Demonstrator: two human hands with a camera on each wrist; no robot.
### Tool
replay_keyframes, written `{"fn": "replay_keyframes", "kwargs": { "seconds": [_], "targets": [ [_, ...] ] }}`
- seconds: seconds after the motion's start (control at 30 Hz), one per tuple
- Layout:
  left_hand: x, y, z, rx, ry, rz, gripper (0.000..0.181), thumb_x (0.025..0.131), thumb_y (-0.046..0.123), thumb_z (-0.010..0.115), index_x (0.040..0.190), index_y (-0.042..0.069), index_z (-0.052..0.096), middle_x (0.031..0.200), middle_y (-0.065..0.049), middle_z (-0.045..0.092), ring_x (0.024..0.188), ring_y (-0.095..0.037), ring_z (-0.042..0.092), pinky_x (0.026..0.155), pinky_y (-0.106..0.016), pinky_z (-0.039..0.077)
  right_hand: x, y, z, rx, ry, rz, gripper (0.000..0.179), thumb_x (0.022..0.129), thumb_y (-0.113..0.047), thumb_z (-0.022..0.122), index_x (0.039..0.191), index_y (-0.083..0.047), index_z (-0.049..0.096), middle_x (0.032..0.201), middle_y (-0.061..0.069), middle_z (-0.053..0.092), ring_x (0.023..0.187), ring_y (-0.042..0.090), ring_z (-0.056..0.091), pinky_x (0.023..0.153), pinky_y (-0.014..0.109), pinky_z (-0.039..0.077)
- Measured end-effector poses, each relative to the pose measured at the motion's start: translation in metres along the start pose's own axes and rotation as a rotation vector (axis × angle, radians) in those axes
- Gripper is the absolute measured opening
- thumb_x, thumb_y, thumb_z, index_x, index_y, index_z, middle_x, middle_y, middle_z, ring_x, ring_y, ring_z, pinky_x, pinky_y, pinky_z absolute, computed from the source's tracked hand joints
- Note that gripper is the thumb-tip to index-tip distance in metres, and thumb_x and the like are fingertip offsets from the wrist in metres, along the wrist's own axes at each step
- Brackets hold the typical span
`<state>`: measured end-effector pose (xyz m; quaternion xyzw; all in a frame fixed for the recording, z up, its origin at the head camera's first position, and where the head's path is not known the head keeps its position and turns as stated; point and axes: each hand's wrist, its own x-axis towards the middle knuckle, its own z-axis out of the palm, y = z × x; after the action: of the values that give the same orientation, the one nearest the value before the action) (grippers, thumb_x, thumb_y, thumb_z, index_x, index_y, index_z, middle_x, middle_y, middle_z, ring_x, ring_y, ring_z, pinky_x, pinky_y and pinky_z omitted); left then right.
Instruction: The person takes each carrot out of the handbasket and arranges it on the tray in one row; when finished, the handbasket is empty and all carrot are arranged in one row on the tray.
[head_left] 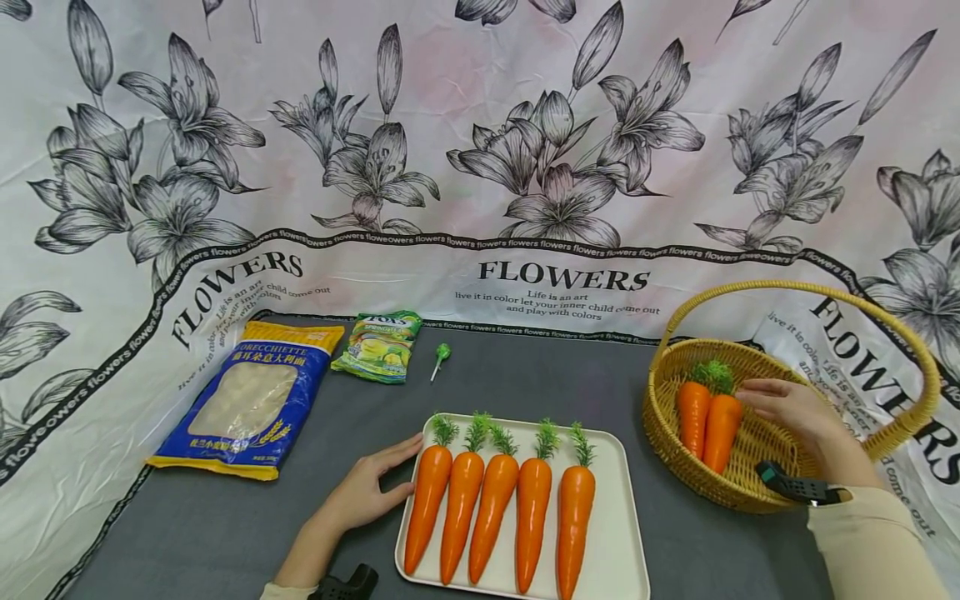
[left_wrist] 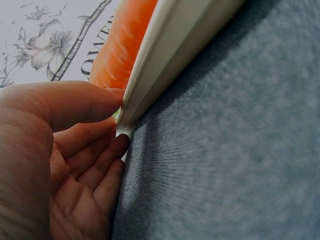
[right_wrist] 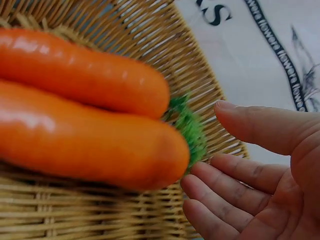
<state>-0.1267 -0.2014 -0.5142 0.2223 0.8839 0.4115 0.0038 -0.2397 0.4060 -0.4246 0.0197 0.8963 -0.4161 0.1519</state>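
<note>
Beside the green tops of two orange carrots (head_left: 722, 437) in the wicker basket (head_left: 678, 475), my right hand (head_left: 802, 412) is held with its fingers extended. In the right wrist view nothing lies between its thumb and fingers (right_wrist: 225, 192); both carrots lie side by side to their left. My left hand (head_left: 360, 492) rests at the left edge of a cream tray (head_left: 618, 533), thumb tip at the rim and fingers loosely extended along the side. Several carrots (head_left: 495, 517) lie in a row on the tray, green tops pointing away from me.
A blue and yellow bag of orecchiette pasta (head_left: 247, 400) lies at the left. Right of it are a green candy bag (head_left: 378, 346) and a green lollipop (head_left: 442, 352). The basket's tall handle (head_left: 802, 287) arches over its opening. A flower-printed cloth (head_left: 555, 275) hangs behind the grey table surface (head_left: 315, 442).
</note>
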Motion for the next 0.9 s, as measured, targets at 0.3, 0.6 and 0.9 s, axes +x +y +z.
{"fn": "replay_keyframes", "kwargs": {
  "seconds": [0.3,0.6,0.9],
  "targets": [
    [0.0,0.0,0.0,-0.003,-0.002,0.009,0.054,0.089,0.029,0.065,0.139,0.014,0.051,0.145,0.001,0.046,0.132,-0.025,0.045,0.103,-0.05,0.041,0.002,0.008,0.007,-0.009,-0.062,-0.008,0.073,0.097,-0.035,0.053,0.139,0.02,0.028,0.135,0.035,0.043,0.084,-0.016,0.053,0.09,0.038,0.053],
    [0.0,0.001,0.0,0.025,0.007,0.015,0.052,0.091,0.03,0.063,0.139,0.014,0.051,0.144,-0.003,0.047,0.13,-0.028,0.047,0.101,-0.053,0.041,0.005,0.012,0.01,0.033,-0.105,0.006,0.074,0.097,-0.031,0.053,0.138,0.024,0.023,0.133,0.037,0.041,0.084,-0.011,0.056,0.087,0.032,0.055],
    [0.0,0.002,0.0,0.012,0.006,0.008,0.053,0.089,0.03,0.064,0.139,0.015,0.051,0.145,0.0,0.046,0.131,-0.025,0.046,0.102,-0.051,0.042,0.006,0.017,0.011,0.068,-0.135,0.022,0.076,0.098,-0.029,0.052,0.138,0.025,0.017,0.135,0.041,0.036,0.084,-0.01,0.058,0.084,0.029,0.055]
  ]
}}
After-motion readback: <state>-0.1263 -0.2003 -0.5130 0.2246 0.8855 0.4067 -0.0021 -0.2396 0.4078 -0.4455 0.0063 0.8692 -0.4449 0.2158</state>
